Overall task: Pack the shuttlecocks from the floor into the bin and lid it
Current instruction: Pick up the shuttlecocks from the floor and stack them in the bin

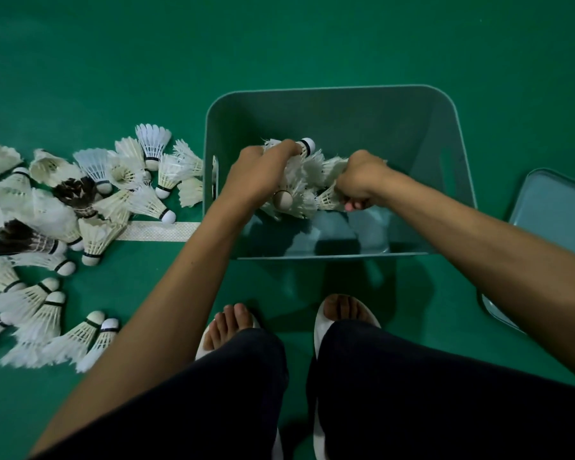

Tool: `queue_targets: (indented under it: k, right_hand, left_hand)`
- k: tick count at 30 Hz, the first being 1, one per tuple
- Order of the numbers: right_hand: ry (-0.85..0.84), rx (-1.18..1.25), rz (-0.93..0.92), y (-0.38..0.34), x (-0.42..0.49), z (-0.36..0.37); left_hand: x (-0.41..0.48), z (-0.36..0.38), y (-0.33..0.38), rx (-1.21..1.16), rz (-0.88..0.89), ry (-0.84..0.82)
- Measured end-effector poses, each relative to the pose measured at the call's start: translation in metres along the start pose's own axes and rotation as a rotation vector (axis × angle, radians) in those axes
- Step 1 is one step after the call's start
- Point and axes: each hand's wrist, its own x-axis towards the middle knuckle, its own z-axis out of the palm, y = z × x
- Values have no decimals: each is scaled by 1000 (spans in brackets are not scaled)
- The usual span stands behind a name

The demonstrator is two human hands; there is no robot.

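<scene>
A teal plastic bin [339, 91] stands on the green floor in front of my feet. Over its inside, my left hand [256, 174] and my right hand [362, 180] together grip a bunch of white shuttlecocks [304, 184]; both hands have fingers curled round the feathers. A large pile of shuttlecocks [63, 227], mostly white with a few dark-feathered ones, lies on the floor left of the bin. The bin's teal lid [558, 220] lies flat on the floor to the right, partly behind my right forearm.
A white court line [156, 231] runs across the floor under the pile up to the bin. My two feet in white sandals [342, 313] stand just in front of the bin's near wall. Bare green floor stretches beyond the bin.
</scene>
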Motion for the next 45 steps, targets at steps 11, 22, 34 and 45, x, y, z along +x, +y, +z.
queue_targets:
  k: [11, 22, 34, 45]
  right_hand:
    - [-106, 312, 164, -6, 19, 27]
    - [129, 427, 65, 11, -4, -24]
    - [-392, 719, -225, 28, -58, -59]
    - [223, -20, -47, 25, -43, -46]
  left_hand:
    - [12, -1, 3, -200, -120, -93]
    - [-13, 6, 10, -793, -164, -179]
    - [-36, 21, 19, -706, -103, -385]
    - [-5, 26, -6, -67, -95, 47]
